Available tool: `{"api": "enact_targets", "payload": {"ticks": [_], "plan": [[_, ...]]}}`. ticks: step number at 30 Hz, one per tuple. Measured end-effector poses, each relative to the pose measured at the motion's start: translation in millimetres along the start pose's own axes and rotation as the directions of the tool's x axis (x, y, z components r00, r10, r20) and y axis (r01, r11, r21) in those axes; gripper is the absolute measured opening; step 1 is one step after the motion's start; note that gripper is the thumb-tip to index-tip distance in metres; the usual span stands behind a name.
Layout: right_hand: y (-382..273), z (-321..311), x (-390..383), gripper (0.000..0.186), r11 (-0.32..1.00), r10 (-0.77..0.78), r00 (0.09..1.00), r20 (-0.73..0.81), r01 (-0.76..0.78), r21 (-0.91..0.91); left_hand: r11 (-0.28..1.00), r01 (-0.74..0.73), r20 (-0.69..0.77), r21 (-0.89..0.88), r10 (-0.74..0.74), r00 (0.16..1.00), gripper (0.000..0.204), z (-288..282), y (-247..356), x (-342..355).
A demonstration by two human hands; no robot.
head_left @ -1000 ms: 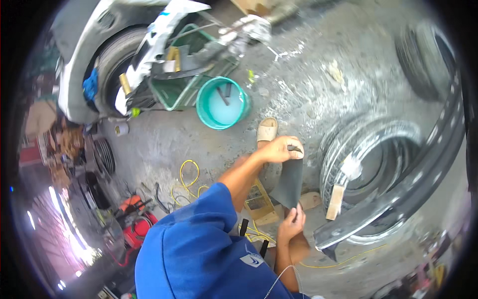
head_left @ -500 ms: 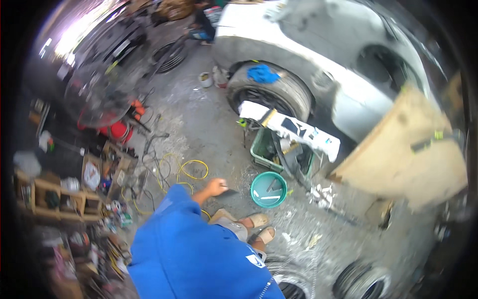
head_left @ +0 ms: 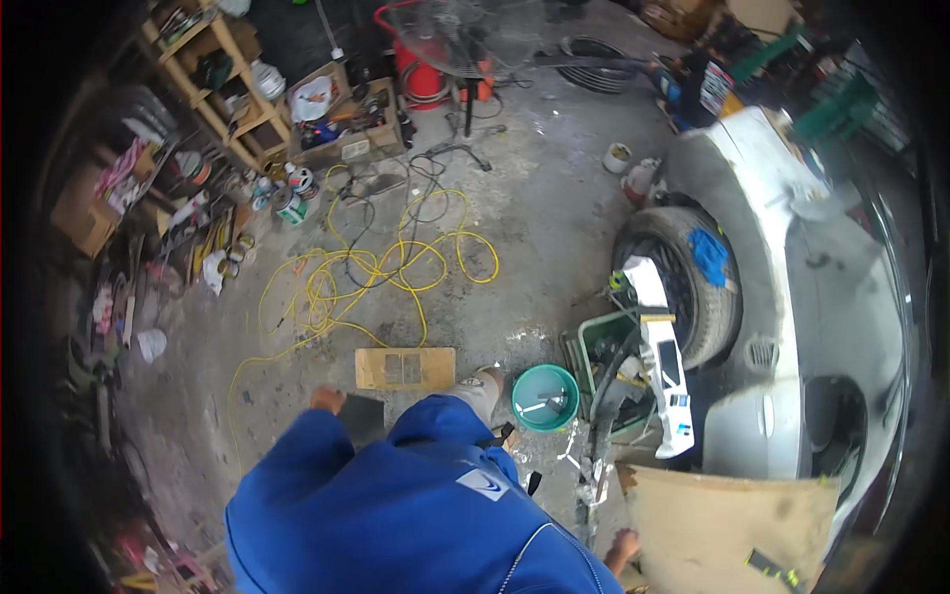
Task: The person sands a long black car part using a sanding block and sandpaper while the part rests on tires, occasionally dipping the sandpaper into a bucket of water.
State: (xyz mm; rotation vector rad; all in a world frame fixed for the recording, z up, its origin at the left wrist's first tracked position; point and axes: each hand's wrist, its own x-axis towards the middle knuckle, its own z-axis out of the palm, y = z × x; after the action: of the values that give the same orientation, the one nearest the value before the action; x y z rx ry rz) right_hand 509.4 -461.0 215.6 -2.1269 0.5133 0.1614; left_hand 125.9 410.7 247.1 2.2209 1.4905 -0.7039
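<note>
My left hand (head_left: 327,399) is closed on the edge of a dark grey rectangular sheet (head_left: 363,419), which looks like sandpaper. The sheet hangs out flat to the right of my fingers, partly behind my blue sleeve. Just beyond it, a flat brown cardboard piece (head_left: 406,368) lies on the floor. Low on my other side, my right hand (head_left: 625,544) shows small beside a large tan board (head_left: 732,515); its fingers are too unclear to read. A round teal basin (head_left: 545,398) with pale strips in it stands in front of me.
Yellow hose (head_left: 396,265) and dark cables snake over the floor ahead. To the right are a green crate (head_left: 606,346), a long white part (head_left: 661,356) and a car's wheel (head_left: 683,287). Shelves (head_left: 237,89), cans and clutter line the left; a fan (head_left: 465,35) stands far off.
My view has swung to the left, so the car now sits farther right. The sheet stays in my left hand. My right hand and the cardboard piece have come into sight.
</note>
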Motion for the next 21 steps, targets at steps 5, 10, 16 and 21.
{"api": "enact_targets", "payload": {"ticks": [5,10,16,21], "plan": [[-202.6,81.4,59.9,0.009,0.943,0.307,0.919,0.248,-0.328,0.048,0.908,0.29,0.011,-0.303,-0.301,0.953,0.043,57.1,-10.8,-80.2],[-306.4,248.8,66.1,0.011,1.0,-0.005,0.939,0.343,-0.002,0.02,0.945,0.286,-0.15,-0.16,-0.309,0.939,0.039,84.1,-18.1,-25.5],[-402.2,476.0,3.3,0.011,0.638,-0.054,0.699,0.713,0.574,-0.513,0.951,0.305,-0.377,0.056,-0.263,0.888,0.033,-83.2,-19.0,135.4],[-467.9,518.2,27.3,0.011,0.254,-0.134,0.593,0.794,0.795,-0.551,0.644,-0.375,-0.674,-0.667,-0.308,0.671,0.012,-314.8,28.2,275.4]]}}
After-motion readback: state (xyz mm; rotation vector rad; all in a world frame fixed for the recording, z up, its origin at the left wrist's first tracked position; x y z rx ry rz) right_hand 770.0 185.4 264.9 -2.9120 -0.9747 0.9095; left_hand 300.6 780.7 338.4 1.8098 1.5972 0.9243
